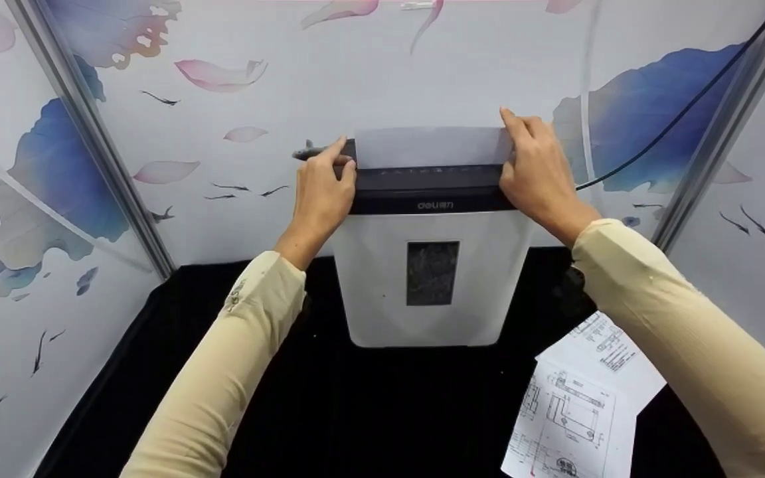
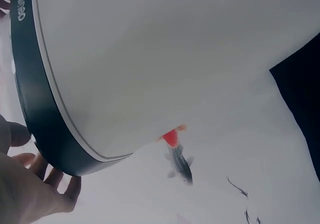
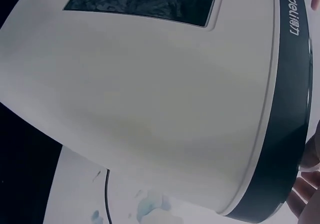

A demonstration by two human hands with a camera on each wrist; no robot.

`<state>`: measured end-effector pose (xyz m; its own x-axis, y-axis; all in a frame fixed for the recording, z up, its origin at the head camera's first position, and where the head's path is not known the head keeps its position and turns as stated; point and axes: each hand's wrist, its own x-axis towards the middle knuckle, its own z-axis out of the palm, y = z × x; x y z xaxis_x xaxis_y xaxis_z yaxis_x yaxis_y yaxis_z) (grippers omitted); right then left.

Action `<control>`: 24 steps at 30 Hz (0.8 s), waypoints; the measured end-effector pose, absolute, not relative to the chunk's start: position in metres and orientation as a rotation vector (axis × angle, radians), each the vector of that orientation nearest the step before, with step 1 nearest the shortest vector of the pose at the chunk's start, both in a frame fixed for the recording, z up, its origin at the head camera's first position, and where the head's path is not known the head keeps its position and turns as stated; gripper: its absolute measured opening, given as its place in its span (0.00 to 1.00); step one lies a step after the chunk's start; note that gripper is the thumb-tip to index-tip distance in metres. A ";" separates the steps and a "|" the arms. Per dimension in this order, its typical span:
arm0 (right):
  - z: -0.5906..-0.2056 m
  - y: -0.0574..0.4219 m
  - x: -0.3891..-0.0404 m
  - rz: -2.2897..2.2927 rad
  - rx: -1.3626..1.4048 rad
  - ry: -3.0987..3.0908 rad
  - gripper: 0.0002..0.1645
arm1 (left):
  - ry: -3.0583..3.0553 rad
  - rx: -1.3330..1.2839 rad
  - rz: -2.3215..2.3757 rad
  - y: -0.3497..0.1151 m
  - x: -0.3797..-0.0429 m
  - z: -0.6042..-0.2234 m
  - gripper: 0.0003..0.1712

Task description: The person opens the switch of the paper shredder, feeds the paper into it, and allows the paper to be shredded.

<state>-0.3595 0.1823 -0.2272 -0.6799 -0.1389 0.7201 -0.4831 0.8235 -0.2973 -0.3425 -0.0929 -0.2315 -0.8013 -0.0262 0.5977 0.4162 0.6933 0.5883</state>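
Note:
A white paper shredder (image 1: 376,279) with a dark top stands upright in the head view, its front window showing shredded scraps. A blank white sheet of paper (image 1: 432,147) sticks up out of the top. My left hand (image 1: 326,186) grips the left end of the dark top, thumb above and fingers at the side, as the left wrist view also shows. The right hand (image 1: 538,162) grips the opposite end with its index finger pointing up. It overlaps the sheet's right edge; whether it touches the paper I cannot tell. In the right wrist view, fingers (image 3: 302,189) lie against the dark rim.
Printed drawing sheets (image 1: 572,418) lie overlapping at the front right on a black cloth (image 1: 369,411). A black cable (image 1: 675,116) runs down along the right wall. Patterned white panels (image 1: 422,73) with metal posts enclose the back and sides.

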 end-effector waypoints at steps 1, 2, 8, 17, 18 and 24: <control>-0.228 0.183 -0.359 0.625 0.462 -2.274 0.37 | -2.312 -0.288 -1.000 -0.093 -0.340 -0.233 0.24; -0.228 0.184 -0.358 0.638 0.470 -2.267 0.37 | -2.298 -0.280 -1.003 -0.093 -0.337 -0.234 0.24; -0.231 0.189 -0.347 0.750 0.495 -2.222 0.36 | -2.172 -0.287 -1.017 -0.085 -0.309 -0.249 0.22; -0.250 0.201 -0.321 0.821 0.529 -2.097 0.28 | -2.128 -0.366 -1.060 -0.066 -0.274 -0.267 0.20; -0.253 0.201 -0.318 0.820 0.535 -2.093 0.28 | -2.133 -0.368 -1.066 -0.065 -0.272 -0.270 0.20; -0.269 0.202 -0.304 0.812 0.567 -2.071 0.26 | -2.136 -0.373 -1.084 -0.060 -0.257 -0.283 0.19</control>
